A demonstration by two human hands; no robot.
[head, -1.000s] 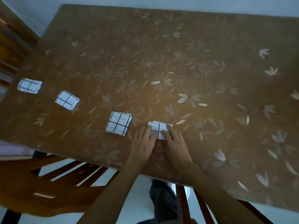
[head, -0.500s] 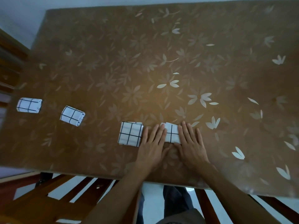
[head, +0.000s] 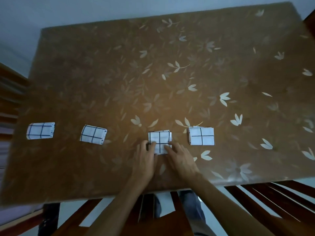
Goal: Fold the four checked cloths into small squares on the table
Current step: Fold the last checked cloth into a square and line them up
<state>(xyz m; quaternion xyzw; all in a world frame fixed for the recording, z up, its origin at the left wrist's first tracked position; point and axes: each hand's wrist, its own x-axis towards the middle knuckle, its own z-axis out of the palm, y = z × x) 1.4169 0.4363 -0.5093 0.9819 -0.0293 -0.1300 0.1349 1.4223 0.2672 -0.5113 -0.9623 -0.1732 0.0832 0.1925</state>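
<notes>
Four white cloths with dark checks lie folded small in a row near the front of the brown flowered table (head: 119,68). From the left they are the first cloth (head: 40,130), the second cloth (head: 93,136), the third cloth (head: 159,139) and the fourth cloth (head: 201,136). My left hand (head: 144,160) rests its fingertips on the near left corner of the third cloth. My right hand (head: 182,160) touches its near right corner with spread fingers. Both hands cover the cloth's near edge.
The table's front edge runs just below my wrists. Dark wooden chair slats (head: 255,201) show beneath it, and another wooden chair (head: 10,92) stands at the left end. A pale wall lies beyond the far edge.
Both hands have left the rightmost cloth, which now lies free, and moved left onto the third cloth. The view has shifted, so all four cloths form a level row.
</notes>
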